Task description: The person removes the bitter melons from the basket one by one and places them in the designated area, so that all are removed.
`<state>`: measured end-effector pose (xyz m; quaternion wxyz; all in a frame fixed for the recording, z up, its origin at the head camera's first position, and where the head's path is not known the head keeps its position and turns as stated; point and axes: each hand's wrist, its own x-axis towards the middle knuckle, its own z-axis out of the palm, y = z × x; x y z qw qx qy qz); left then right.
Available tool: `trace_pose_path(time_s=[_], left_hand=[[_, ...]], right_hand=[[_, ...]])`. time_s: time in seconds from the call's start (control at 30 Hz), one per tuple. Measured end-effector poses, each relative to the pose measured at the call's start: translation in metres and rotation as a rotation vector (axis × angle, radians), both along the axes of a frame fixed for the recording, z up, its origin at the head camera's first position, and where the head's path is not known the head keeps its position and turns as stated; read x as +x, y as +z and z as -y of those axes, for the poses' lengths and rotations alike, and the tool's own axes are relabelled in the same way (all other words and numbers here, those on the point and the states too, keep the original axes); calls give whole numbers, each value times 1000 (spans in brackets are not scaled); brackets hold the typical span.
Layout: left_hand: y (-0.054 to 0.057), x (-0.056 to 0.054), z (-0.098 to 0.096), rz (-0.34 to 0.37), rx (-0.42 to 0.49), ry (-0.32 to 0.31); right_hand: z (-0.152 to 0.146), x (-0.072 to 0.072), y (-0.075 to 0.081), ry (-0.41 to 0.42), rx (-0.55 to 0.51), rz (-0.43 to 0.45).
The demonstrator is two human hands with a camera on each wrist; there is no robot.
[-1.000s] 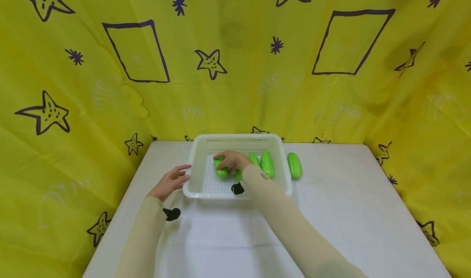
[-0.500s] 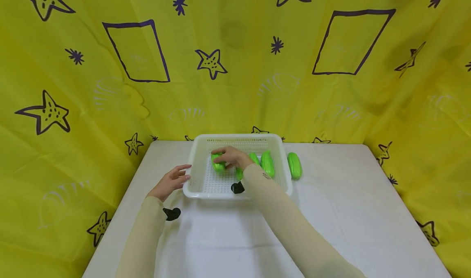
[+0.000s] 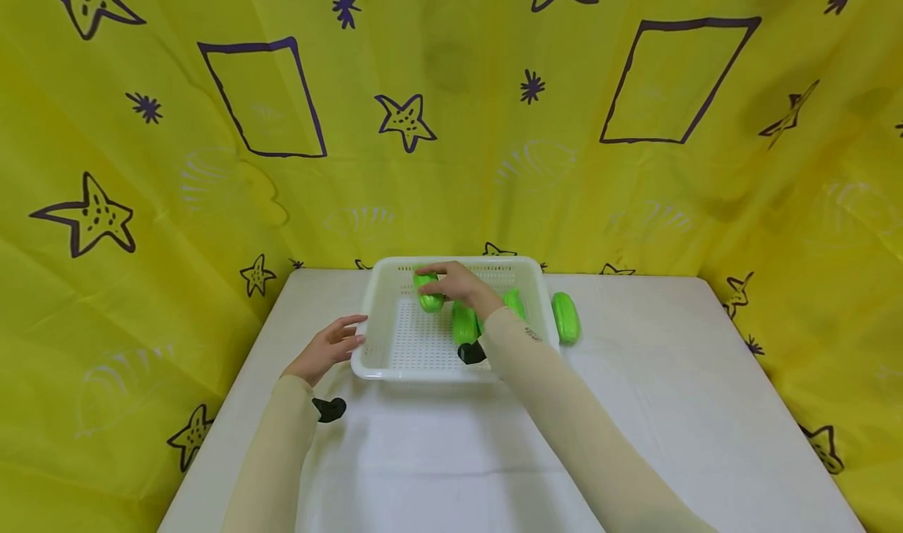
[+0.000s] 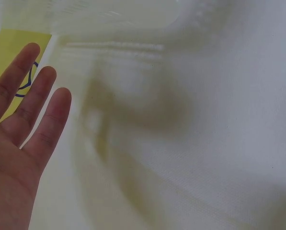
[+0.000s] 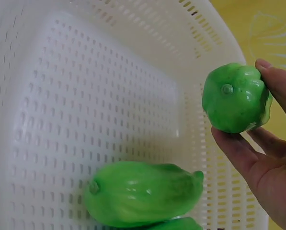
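My right hand (image 3: 460, 281) pinches a green ribbed gourd (image 3: 430, 298) between thumb and fingers, raised above the floor of a white perforated plastic basket (image 3: 416, 375). In the right wrist view this gourd (image 5: 233, 101) is end-on, its small round nub toward the camera. Below it, another gourd (image 5: 138, 194) lies on the basket's floor, with part of one more beside it. A further gourd (image 3: 513, 303) shows at the basket's right, partly behind the sleeve. My left hand (image 3: 326, 351) is at the basket's left rim; its visible fingers (image 4: 56, 110) are straight and hold nothing.
One gourd (image 3: 565, 317) lies outside, close against the basket's right wall, on a white-covered table (image 3: 635, 423). A yellow curtain (image 3: 451, 196) with starfish drawings hangs behind the table and along both sides.
My right hand has lifted the gourd up and toward the basket's back wall. A gourd in the middle of the basket is now less hidden. My left hand stays at the rim.
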<state>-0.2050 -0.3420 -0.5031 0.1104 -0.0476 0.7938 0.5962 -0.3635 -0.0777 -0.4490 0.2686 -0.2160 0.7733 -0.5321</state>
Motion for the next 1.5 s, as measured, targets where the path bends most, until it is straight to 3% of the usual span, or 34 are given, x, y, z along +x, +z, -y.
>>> trace_pose_path(time_s=[0.2,0.53,0.83,1.1,1.23,1.33,1.5], left_hand=[[2,1,-1,13,1,7],[0,0,-1,13,-14,0],[2,-1,-2,22,-23,3],[3,1,-5,32,-9,-4],[16,7,-11,30,-4,-6],[19,8,-14,33,-4,-2],[3,0,-5,38,-17,3]], right_hand=[[-7,-2,5,6,-63,-5],[-26,6,21,-49,36,-151],[-58,28,38,-111,-80,-119],[-100,46,33,-155,-144,-117],[-125,54,28,-175,-153,-132],[-143,59,25,-198,-133,-139],[-173,62,17,-245,-107,-150]])
